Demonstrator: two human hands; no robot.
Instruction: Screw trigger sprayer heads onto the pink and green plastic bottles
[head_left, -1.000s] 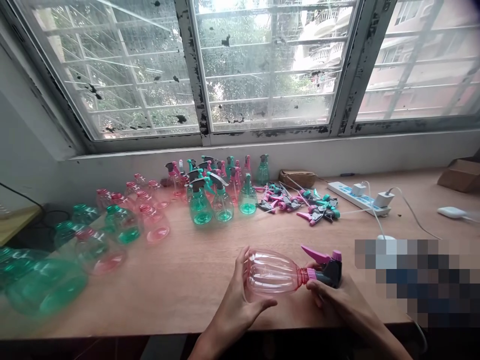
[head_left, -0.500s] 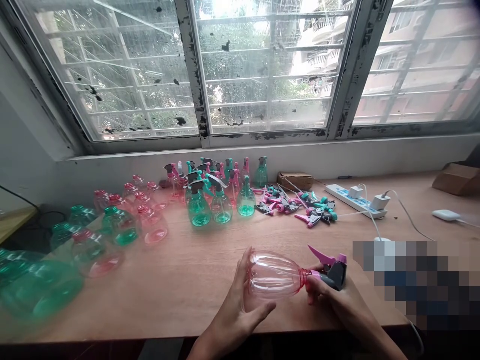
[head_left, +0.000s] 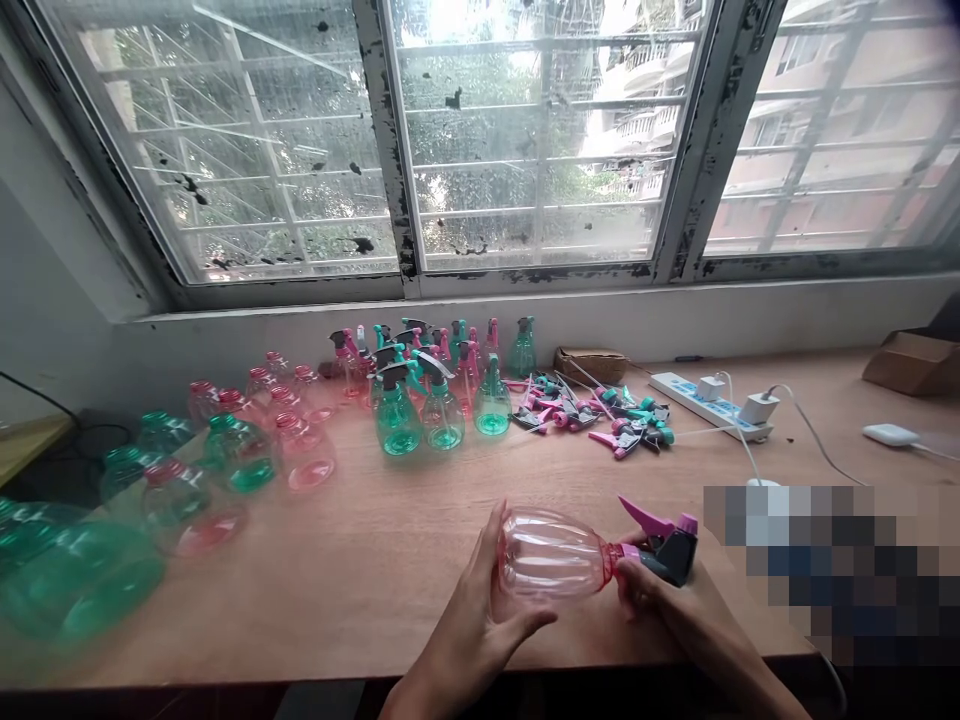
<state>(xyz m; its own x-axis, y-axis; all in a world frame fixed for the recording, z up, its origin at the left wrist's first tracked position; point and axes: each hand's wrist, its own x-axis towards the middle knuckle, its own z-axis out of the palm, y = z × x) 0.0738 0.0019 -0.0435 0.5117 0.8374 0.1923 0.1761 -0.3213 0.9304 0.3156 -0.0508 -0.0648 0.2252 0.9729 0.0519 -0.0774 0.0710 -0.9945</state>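
A clear pink spray bottle (head_left: 551,553) is held sideways over the front of the wooden desk (head_left: 360,600), its base loosely cupped by the left hand (head_left: 487,615), thumb spread; its trigger sprayer (head_left: 677,556) is gripped by the curled right hand (head_left: 667,592).

A single camera worn on the person's head supplies the view, looking forward and down from above the near edge of the desk (head_left: 352,600), with the pink spray bottle (head_left: 551,555) at close range, low and right of centre. The line of sight crosses the desk to the window (head_left: 525,150), which fills the upper part of the field. Coverage is wide, from a blurred green bottle (head_left: 82,580) at left to a cardboard box (head_left: 911,360) at right.
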